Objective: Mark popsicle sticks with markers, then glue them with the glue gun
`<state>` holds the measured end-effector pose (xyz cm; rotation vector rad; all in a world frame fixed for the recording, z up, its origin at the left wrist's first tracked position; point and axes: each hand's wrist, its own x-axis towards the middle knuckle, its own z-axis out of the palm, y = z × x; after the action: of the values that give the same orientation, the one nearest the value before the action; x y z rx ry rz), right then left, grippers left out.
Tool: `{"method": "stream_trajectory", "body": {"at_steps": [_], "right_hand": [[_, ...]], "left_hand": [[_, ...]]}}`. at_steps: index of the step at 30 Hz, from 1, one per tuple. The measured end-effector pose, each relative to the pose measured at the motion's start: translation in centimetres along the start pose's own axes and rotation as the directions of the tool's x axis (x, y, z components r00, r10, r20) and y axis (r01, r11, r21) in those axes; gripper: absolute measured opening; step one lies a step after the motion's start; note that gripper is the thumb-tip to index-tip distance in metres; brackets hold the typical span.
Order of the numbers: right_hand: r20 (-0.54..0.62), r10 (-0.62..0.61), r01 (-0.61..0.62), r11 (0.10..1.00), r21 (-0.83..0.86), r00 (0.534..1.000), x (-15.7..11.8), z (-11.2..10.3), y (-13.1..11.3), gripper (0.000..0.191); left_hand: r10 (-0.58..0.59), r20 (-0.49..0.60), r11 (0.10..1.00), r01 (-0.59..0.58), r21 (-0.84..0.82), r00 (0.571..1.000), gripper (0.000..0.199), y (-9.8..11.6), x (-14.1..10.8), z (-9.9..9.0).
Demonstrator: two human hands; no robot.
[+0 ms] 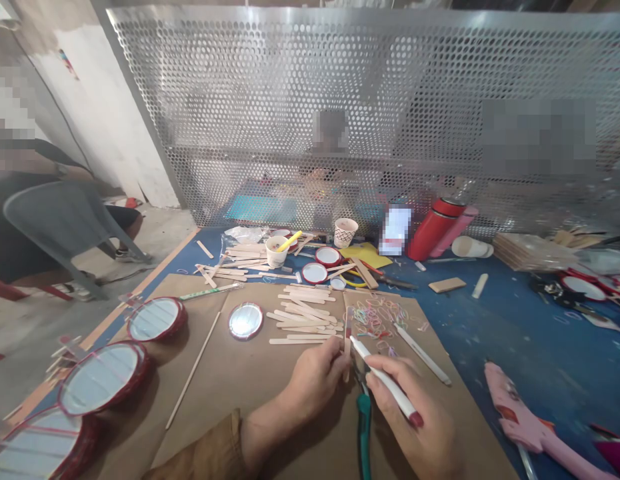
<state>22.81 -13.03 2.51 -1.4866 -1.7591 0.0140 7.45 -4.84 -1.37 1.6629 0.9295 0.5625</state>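
My left hand [315,380] grips an upright wooden craft stick [347,340] between thumb and fingers. My right hand [410,417] holds a white marker [385,381] with a red end, its tip close to that stick. Below both hands, a teal-handled tool [364,430] lies partly hidden, and I cannot tell what kind it is. Both hands are over a brown cardboard sheet [230,373]. Loose craft sticks [300,317] and coloured rubber bands [375,317] lie on it just ahead, beside a round mirror [245,321].
Red-rimmed round frames [103,377] lie at the left. A pink glue gun [525,427] rests on the blue table [490,333] at the right. Further back stand a paper cup [346,232] and a red flask [433,230] before a perforated metal screen [270,113]. A seated person [50,220] is at the far left.
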Motion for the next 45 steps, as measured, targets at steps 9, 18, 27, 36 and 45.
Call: {"method": "stream_trajectory", "body": {"at_steps": [9, 18, 27, 36, 45], "right_hand": [[0.031, -0.005, 0.005, 1.000, -0.018, 0.999, 0.10, -0.74, -0.52, 0.015], [0.016, -0.002, 0.003, 1.000, -0.002, 1.000, 0.26, -0.61, -0.55, 0.014], [0.019, 0.015, -0.016, 1.000, 0.019, 1.000, 0.16, -0.45, -0.64, 0.016], [0.042, 0.002, -0.003, 1.000, 0.026, 0.999, 0.08, -0.14, -0.38, 0.014], [0.014, 0.035, -0.035, 0.999, 0.019, 0.999, 0.12, -0.52, -0.44, 0.016]], "left_hand": [[-0.023, -0.014, 0.999, 0.023, -0.029, 1.000, 0.021, -0.42, -0.07, 0.32], [-0.028, -0.020, 1.000, 0.028, -0.001, 0.999, 0.019, -0.36, -0.07, 0.18], [-0.013, -0.004, 1.000, 0.013, -0.011, 1.000, 0.017, -0.21, -0.17, 0.04], [0.014, -0.009, 0.999, -0.014, -0.033, 1.000, 0.018, -0.47, -0.12, 0.37], [0.020, -0.020, 1.000, -0.019, 0.008, 1.000, 0.019, -0.53, -0.07, 0.29]]}}
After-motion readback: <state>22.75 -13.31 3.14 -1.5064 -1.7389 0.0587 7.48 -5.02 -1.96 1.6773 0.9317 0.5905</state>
